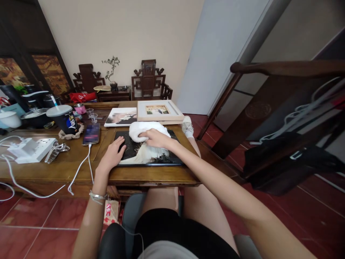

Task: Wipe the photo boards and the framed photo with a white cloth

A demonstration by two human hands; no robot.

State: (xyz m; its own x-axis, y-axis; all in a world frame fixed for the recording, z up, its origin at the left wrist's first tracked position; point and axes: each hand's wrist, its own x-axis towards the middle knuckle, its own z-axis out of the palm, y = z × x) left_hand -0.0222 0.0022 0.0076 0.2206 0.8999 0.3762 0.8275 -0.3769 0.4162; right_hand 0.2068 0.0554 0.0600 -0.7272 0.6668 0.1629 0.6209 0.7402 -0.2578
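Observation:
A large dark photo panel (134, 158) lies flat on the wooden table (161, 176) in front of me, with a pale dress visible in its picture. My left hand (114, 153) rests on the panel's left edge, fingers stretched out and holding nothing. Across the panel's upper middle, my right hand (155, 138) grips a bunched white towel (140, 130) and presses it against the surface. The towel and my right forearm cover part of the picture.
Behind the panel lie a white-framed photo (175, 112) and a smaller picture (121, 117). To the left are a charging phone (91, 135), a dark lidded cup (66, 118) with a straw, a white power strip (40, 150) and loose cables. A wooden chair (149, 81) stands beyond.

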